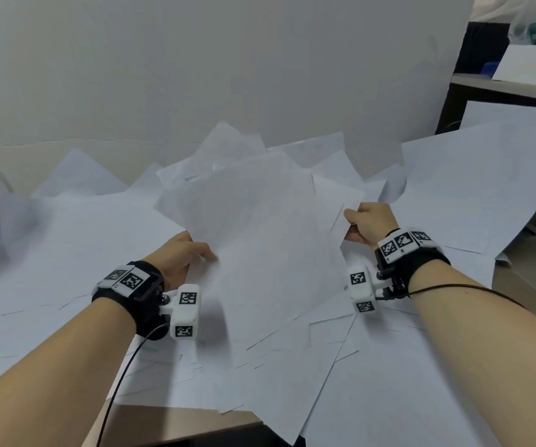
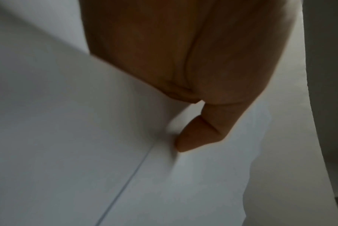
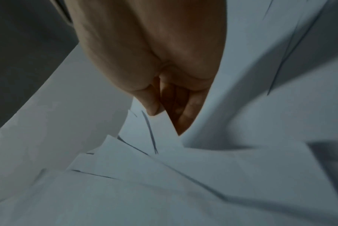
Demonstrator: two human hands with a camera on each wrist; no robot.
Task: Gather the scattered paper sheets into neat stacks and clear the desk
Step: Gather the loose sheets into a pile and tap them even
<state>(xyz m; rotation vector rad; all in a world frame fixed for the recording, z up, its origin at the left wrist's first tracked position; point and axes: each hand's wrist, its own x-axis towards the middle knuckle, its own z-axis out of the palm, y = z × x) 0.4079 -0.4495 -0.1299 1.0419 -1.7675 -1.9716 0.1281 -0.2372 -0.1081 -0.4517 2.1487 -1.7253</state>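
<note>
Paper sheets (image 1: 260,240) mostly unsorted across desk (image 1: 176,427); left hand (image 1: 184,253) and right hand (image 1: 370,225) pinch one loose bundle's edges; no neat stack yet

Both forearms are bare, with no sleeves in the head view, and each wrist wears a broad black strap. On top of the left wrist strap (image 1: 128,280) and the right wrist strap (image 1: 412,253) sit white blocks printed with black-and-white square markers, and a white box-shaped camera housing with the same kind of markers juts from each strap on a small bracket: the left housing (image 1: 185,312) and the right housing (image 1: 362,288). A thin black cable (image 1: 121,379) trails from the left strap along the forearm, and another thin black cable (image 1: 460,287) runs from the right strap across the right forearm.
</note>
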